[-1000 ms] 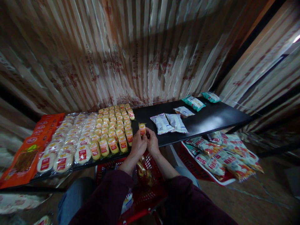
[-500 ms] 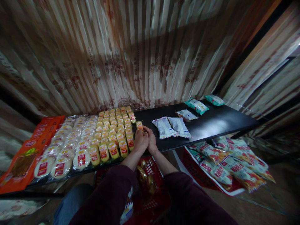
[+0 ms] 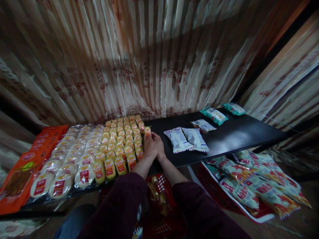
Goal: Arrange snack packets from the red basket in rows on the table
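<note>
My left hand (image 3: 150, 148) and my right hand (image 3: 158, 144) meet at the right end of the rows of small yellow wrapped cakes (image 3: 120, 163). Between their fingertips is one wrapped cake (image 3: 147, 130) with a red-and-white label, held upright beside the back of the last row. Both hands are closed, and their fingers partly hide the cake's lower part. The black shelf (image 3: 159, 124) carries the rows. To the right of my hands lie silvery packets (image 3: 178, 140) with striped edges.
Round white wrapped cakes (image 3: 85, 175) and orange packs (image 3: 17, 182) fill the shelf's left end. Green packets (image 3: 214, 115) lie at the far right. Below are a red basket (image 3: 171, 202) with golden packages and another basket (image 3: 245, 209) heaped with snack bags. A striped sheet (image 3: 154, 59) hangs behind.
My hands and the wrapped cake have shifted slightly toward the end of the yellow rows. The view has tilted a little; the other goods stay in place on the shelf.
</note>
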The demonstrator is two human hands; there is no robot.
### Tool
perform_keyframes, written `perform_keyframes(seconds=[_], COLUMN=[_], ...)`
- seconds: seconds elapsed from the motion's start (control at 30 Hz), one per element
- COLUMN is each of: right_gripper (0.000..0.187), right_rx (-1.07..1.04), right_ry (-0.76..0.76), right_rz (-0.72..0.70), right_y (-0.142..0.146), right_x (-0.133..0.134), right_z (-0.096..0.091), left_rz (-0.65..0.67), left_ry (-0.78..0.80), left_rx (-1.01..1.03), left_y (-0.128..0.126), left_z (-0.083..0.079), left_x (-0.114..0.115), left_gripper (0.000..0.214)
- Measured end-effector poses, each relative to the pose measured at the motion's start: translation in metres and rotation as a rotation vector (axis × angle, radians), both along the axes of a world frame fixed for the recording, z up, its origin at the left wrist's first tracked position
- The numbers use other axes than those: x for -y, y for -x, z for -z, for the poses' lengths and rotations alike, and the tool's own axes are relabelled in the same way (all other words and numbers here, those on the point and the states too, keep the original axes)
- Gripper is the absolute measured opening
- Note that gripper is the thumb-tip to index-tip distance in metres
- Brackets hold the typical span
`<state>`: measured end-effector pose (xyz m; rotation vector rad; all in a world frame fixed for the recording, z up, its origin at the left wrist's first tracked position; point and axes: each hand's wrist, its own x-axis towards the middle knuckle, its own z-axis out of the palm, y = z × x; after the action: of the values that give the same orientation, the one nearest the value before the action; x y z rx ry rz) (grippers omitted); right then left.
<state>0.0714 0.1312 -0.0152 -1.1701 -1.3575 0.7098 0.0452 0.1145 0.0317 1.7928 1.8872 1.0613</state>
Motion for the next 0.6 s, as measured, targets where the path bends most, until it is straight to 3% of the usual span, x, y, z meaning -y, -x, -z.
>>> perform_keyframes(seconds=[0.13, 0.4, 0.6], right_gripper=[0.036, 0.037, 0.037], right_rx=[0.057, 0.113, 0.081], right_ry=[-0.016, 0.01, 0.016], right_rz=[0.006, 0.0, -0.061], right_y=[0.004, 0.007, 0.006], right_x=[-0.005, -0.014, -0.022], right_z=[0.004, 0.003, 0.003], left_rz=[-0.025, -0.026, -0.095], left_ry=[0.005, -0.008, -0.05], left_rx=[-0.033, -0.156, -0.267], left_y=[-0.009, 0.03, 0.005], left_z=[0.009, 0.016, 0.033], left_x=[-0.008, -0.02, -0.035], left_gripper=[0.047, 0.044, 0.05])
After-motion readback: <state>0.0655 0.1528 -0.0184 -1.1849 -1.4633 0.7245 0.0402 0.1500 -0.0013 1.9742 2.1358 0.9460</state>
